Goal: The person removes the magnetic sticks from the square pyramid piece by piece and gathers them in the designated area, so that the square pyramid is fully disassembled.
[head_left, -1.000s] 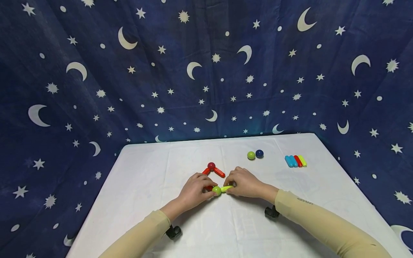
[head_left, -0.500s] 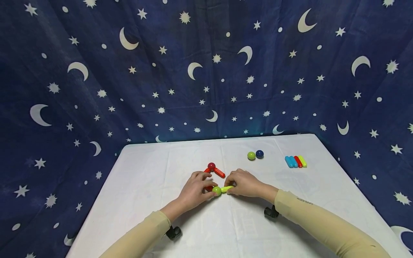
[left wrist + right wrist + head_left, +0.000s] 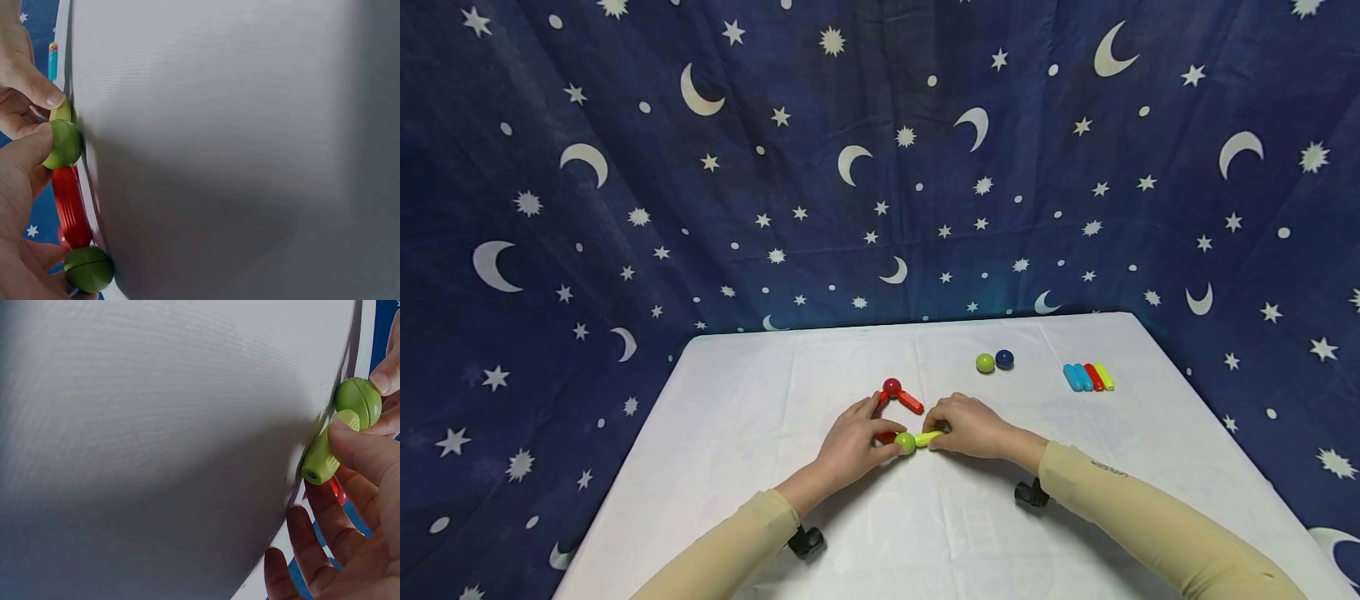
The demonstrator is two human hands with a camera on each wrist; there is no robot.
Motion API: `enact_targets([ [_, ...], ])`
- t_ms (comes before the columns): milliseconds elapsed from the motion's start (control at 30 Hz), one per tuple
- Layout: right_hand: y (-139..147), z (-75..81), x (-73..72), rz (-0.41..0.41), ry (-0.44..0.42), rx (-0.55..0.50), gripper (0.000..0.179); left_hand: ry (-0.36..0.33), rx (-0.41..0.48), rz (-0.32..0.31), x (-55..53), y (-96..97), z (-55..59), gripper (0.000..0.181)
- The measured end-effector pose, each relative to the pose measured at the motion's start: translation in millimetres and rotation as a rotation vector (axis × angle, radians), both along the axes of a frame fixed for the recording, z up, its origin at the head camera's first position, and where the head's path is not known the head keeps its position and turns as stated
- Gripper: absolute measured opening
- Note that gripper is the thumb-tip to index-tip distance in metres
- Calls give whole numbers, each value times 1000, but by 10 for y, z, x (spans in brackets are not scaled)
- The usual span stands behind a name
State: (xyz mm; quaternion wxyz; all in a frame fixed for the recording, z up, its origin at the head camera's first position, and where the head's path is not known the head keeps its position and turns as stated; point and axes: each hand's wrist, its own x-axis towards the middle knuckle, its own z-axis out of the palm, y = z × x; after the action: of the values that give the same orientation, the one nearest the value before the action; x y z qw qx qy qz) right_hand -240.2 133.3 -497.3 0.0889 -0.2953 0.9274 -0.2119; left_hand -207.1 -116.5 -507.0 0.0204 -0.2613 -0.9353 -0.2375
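Right hand (image 3: 967,427) pinched the yellow-green rod (image 3: 928,438) at its fingertips, long axis running leftward, end right against the green ball (image 3: 905,443), and the left hand (image 3: 851,444) had that ball pinched!

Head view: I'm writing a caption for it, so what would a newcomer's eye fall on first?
Probably the dark blue curtain with its moon-and-star pattern, behind the white table. Next, around the table's middle, the left hand pinches a green ball and the right hand a yellow-green stick that meets it. Then the row of bright sticks toward the table's far right corner.
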Motion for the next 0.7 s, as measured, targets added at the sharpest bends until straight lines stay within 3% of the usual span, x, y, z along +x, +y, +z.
enact_targets([
  [333,18,10,-1,20,-5,-15,10,-16,-5,10,-11,14,11,32],
  [700,10,39,0,88,44,43,7,-14,-13,16,-24,32,17,31],
])
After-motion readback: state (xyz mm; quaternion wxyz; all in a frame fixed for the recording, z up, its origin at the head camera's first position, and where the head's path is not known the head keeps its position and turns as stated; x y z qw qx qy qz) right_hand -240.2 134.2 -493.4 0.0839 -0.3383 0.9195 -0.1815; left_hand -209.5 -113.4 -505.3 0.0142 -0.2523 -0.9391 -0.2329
